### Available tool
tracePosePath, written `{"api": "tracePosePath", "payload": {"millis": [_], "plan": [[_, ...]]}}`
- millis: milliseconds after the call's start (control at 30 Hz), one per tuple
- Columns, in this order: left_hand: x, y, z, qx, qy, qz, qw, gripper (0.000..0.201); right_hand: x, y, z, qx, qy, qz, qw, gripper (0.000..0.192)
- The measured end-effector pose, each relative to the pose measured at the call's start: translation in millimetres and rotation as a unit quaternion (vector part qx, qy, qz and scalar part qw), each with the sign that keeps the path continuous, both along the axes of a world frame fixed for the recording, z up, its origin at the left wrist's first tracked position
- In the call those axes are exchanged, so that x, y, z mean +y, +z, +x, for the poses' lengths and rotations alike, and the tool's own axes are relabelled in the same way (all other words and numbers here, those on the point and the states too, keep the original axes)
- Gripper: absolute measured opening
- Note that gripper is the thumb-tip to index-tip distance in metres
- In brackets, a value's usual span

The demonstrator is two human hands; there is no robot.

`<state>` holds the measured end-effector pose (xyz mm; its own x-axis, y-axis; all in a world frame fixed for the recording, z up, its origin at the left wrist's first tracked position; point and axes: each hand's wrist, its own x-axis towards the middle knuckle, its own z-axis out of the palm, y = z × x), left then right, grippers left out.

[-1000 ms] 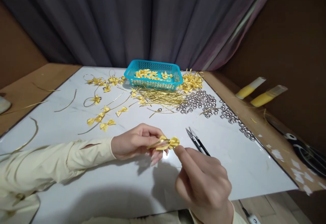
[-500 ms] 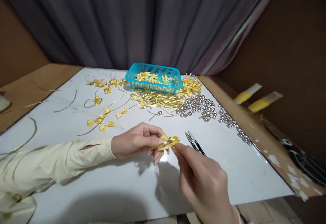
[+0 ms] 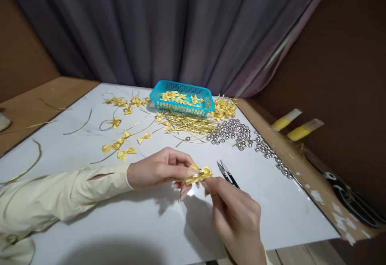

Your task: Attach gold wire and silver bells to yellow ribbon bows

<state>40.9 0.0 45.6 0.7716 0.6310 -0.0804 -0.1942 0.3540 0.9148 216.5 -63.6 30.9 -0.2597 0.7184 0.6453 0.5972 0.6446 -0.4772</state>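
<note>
A yellow ribbon bow (image 3: 205,173) is held up above the white tabletop, between both hands. My left hand (image 3: 164,169) pinches its left loop between thumb and fingers, and a bit of gold cord lies across the bow there. From the right, my right hand (image 3: 237,208) pinches the bow's lower right side with thumb and forefinger. The fingertips hide part of the bow and cord. Thread snips (image 3: 227,173) lie on the table just beyond my right hand. Several loose yellow bows (image 3: 126,152) lie to the left, past my left hand.
A turquoise basket (image 3: 184,111) with yellow bows stands at the back. Gold cords (image 3: 193,124) lie before it, beside a pile of bows (image 3: 224,108) and many small silver rings (image 3: 232,130). Two yellow tubes (image 3: 286,119) and black-handled scissors (image 3: 356,200) are at the right edge.
The bow has turned slightly between my fingers, so its front faces me more. Both hands keep their pinch on it. The view has shifted a little.
</note>
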Motion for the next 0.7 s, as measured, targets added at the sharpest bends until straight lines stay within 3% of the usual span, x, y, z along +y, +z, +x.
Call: {"api": "tracePosePath", "payload": {"millis": [100,200,267,333,400,433,567,633,700], "plan": [[1.3,3.0,-1.3,0.035,-0.001,0.042,0.998,0.017,2.9,-1.3,-1.6,0.010,0.006,-0.001,1.000,0.024],[1.4,9.3,-3.0,0.127,0.014,0.170,0.977,0.018,6.4,-1.1,3.3,0.004,0.007,-0.050,0.999,0.020],[0.0,13.0,-4.8,0.198,0.040,0.331,0.922,0.019,7.1,0.9,10.0,-0.007,0.005,-0.102,0.995,0.015],[-1.9,14.3,-7.4,0.238,0.074,0.489,0.836,0.020,5.7,4.9,17.4,-0.013,-0.010,-0.142,0.990,0.012],[-3.5,13.2,-10.2,0.252,0.097,0.580,0.768,0.020,2.7,10.4,22.9,-0.012,-0.039,-0.154,0.987,0.012],[-4.1,12.4,-11.4,0.256,0.101,0.599,0.752,0.021,1.0,13.3,24.4,-0.011,-0.054,-0.150,0.987,0.013],[-6.4,13.3,-12.0,0.277,0.111,0.602,0.740,0.022,-3.1,21.4,21.1,-0.050,-0.066,-0.074,0.994,0.010],[-7.5,17.9,-10.5,0.287,0.112,0.572,0.760,0.022,-2.9,22.4,16.5,-0.057,-0.049,-0.071,0.995,0.006],[-7.5,23.9,-9.3,0.290,0.118,0.520,0.795,0.021,-1.9,22.8,12.2,-0.008,-0.029,-0.148,0.989,0.005]]}}
